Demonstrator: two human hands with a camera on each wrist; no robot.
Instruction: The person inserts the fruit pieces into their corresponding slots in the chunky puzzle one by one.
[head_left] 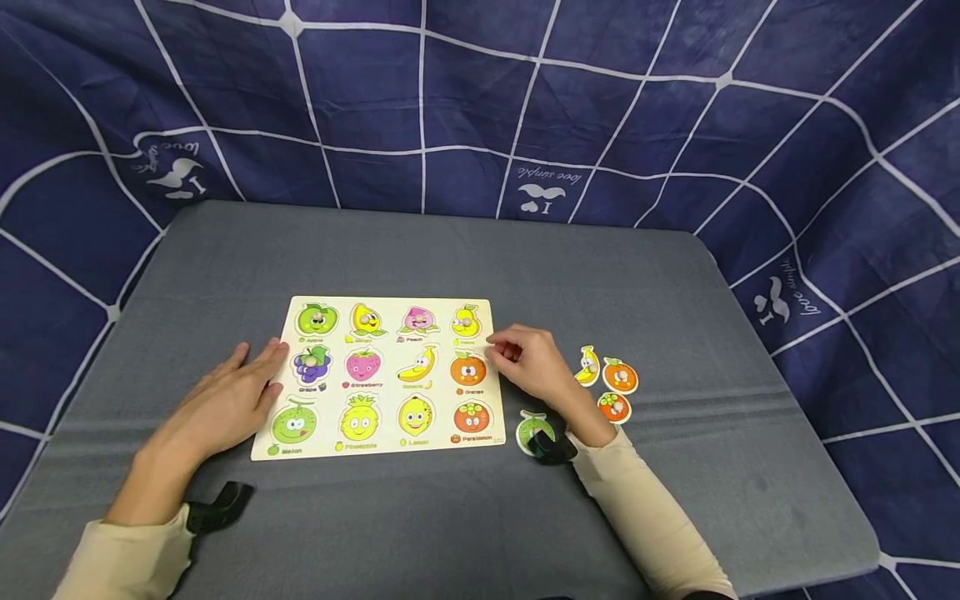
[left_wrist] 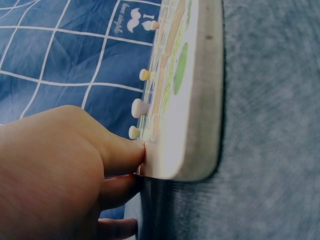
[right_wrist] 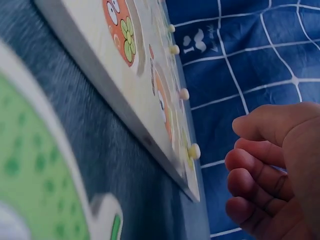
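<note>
A pale wooden fruit puzzle board (head_left: 390, 308) lies on the grey table, its fruit pictures labelled in rows. Knobbed pieces sit in it, among them the apple (head_left: 317, 319), the peach (head_left: 417, 320), the pear (head_left: 466, 321) and the grape (head_left: 311, 364). My left hand (head_left: 228, 400) rests at the board's left edge with fingers extended, its thumb touching the rim in the left wrist view. My right hand (head_left: 529, 360) hovers by the right edge, fingers loosely bent and holding nothing. Below its wrist lies a loose melon piece (head_left: 534, 427), partly covered by the black wrist strap.
Right of the right forearm lie a loose banana piece (head_left: 588, 367), an orange piece (head_left: 620, 377) and a persimmon piece (head_left: 614, 407), close together. A navy curtain with white lines (head_left: 465, 100) hangs behind the grey table (head_left: 420, 250) and along its sides.
</note>
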